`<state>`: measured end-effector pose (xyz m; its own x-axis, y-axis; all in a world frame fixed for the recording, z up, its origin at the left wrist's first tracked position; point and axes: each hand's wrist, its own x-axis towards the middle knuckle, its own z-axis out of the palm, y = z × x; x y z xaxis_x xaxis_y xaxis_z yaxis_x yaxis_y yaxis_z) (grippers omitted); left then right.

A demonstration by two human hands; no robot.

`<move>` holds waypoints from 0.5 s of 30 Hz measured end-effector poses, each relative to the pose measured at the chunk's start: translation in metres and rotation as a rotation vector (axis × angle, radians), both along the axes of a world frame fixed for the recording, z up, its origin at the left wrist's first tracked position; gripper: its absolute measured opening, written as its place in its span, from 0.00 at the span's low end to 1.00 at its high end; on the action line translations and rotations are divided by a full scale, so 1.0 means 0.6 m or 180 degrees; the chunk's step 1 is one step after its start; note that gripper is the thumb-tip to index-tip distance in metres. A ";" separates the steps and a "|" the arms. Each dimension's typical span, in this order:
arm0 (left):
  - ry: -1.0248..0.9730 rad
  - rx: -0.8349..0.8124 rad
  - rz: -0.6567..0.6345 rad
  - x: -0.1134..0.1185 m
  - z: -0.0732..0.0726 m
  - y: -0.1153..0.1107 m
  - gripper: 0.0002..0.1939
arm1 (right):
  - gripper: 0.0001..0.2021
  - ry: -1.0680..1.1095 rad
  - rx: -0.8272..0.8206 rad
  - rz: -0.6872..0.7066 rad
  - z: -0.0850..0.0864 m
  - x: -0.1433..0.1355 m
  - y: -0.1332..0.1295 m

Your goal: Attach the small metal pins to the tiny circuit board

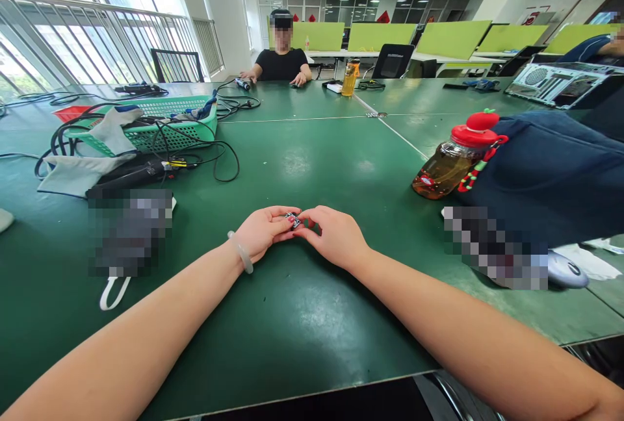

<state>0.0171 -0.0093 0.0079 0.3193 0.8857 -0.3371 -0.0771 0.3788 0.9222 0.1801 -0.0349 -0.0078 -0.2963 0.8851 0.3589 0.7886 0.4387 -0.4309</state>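
Between the fingertips of both hands is a small black-and-white patterned object (293,220), too small to make out in detail. My left hand (266,229), with a pale bangle at its wrist, holds the object's left side between thumb and fingers. From the right, my right hand (334,232) closes its thumb and index finger on the object's other edge. Both hands are just above the green table (302,304), near its front edge, with fingertips almost meeting.
Left are a green basket (170,125) with cables and gloves, and a blurred phone-like item (134,229). Right are a red-capped bottle (451,154), dark blue bag (550,167) and mouse (567,269). A person (281,63) sits across the table near an orange bottle (350,78).
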 end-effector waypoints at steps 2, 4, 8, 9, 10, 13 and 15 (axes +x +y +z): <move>0.0010 0.0009 0.0028 0.000 -0.002 0.000 0.10 | 0.11 0.0039 -0.0010 0.0011 0.000 -0.002 0.000; 0.0014 0.0051 0.0020 0.001 -0.004 0.000 0.10 | 0.10 0.0098 -0.0014 0.0010 0.001 -0.004 -0.001; 0.0096 0.0159 -0.0052 0.004 -0.006 -0.003 0.10 | 0.08 0.0268 -0.0053 -0.0035 0.002 -0.007 -0.002; 0.0124 0.0180 -0.0055 0.005 -0.005 -0.004 0.09 | 0.08 0.0315 -0.0063 -0.0045 0.002 -0.007 -0.002; 0.0150 0.0199 -0.0042 0.007 -0.004 -0.005 0.09 | 0.08 0.0358 -0.0073 -0.0052 0.002 -0.007 -0.002; 0.0214 0.0228 0.0025 0.011 -0.001 -0.008 0.08 | 0.07 0.0472 -0.0108 -0.0061 0.000 -0.007 -0.002; 0.0233 0.0257 0.0059 0.012 -0.001 -0.010 0.08 | 0.07 0.0570 -0.0136 -0.0061 -0.002 -0.008 0.000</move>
<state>0.0246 -0.0151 0.0074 0.2798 0.9164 -0.2863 -0.0148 0.3023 0.9531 0.1754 -0.0350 -0.0089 -0.2141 0.9055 0.3663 0.7056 0.4027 -0.5831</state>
